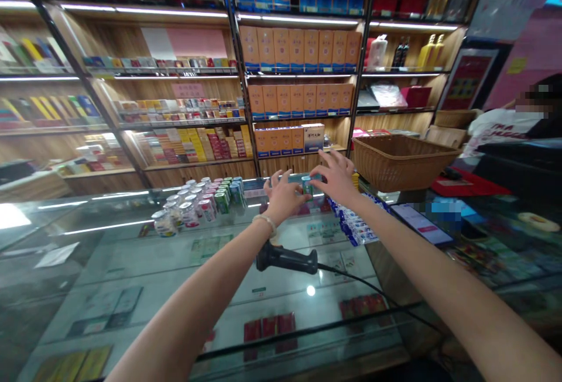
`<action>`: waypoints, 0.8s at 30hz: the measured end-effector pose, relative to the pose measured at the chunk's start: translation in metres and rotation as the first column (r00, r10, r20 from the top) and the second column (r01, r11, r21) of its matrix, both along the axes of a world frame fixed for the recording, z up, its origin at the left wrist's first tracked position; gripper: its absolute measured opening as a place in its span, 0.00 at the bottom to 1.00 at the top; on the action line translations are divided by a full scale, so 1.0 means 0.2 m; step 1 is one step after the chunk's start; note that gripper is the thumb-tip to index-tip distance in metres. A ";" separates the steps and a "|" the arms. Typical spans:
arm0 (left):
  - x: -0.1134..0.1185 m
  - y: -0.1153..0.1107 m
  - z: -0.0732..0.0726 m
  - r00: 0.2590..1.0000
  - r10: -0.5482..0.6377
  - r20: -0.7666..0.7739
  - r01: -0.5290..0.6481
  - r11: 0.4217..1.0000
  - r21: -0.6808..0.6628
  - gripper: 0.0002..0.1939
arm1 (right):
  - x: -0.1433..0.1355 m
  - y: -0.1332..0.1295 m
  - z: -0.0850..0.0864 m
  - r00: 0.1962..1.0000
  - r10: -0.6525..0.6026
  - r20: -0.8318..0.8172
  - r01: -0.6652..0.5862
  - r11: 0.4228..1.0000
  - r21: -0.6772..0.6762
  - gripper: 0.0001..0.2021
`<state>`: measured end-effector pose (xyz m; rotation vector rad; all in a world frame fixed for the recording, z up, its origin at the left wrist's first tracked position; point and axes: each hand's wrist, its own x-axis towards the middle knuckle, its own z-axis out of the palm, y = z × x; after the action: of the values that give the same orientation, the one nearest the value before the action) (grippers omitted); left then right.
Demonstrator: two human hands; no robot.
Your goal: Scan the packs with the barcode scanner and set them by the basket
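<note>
Sitting just right of centre in the frame: small blue-green container [307, 189], between both hands, on or just above the glass worktop [167, 288], can't tell which. Probably light, stiff, smooth-sided, a bit slippery; best hold is its sides, below the top. Left hand [281, 198] grip: fingers spread apart, thumb tip by the container. Right hand [337, 178] grip: thumb and forefinger at its upper edge; can't tell if clamped. Outward: rows of small containers [207, 209] left of centre, contents hidden. Wicker basket [395, 165] at right, inside not visible. Orange boxes [296, 48] upper centre look closed.
</note>
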<state>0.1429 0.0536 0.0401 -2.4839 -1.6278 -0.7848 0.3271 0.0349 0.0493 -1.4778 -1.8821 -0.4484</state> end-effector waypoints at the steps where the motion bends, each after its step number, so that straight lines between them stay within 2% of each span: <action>1: 0.03 0.02 -0.01 1.000 0.002 0.002 -0.002 1.000 -0.011 0.14 | 0.02 0.02 -0.01 1.000 -0.004 0.005 0.004 1.000 0.001 0.09; 6: 0.15 0.11 -0.06 1.000 0.012 0.003 -0.011 0.996 -0.092 0.13 | 0.12 0.09 -0.05 0.998 -0.030 0.046 0.031 0.999 -0.020 0.08; 13: 0.26 0.23 -0.16 1.000 0.031 -0.004 -0.032 0.992 -0.125 0.14 | 0.19 0.18 -0.12 0.995 -0.083 0.056 0.088 0.992 -0.086 0.07; 24: 0.33 0.37 -0.27 0.997 0.072 -0.035 -0.077 0.982 -0.170 0.11 | 0.25 0.34 -0.24 0.989 -0.058 0.139 0.081 0.983 -0.167 0.08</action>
<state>0.2090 0.1276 -0.0134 -2.5142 -1.8396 -0.6212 0.3775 0.1026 0.0017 -1.6681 -2.0214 -0.4357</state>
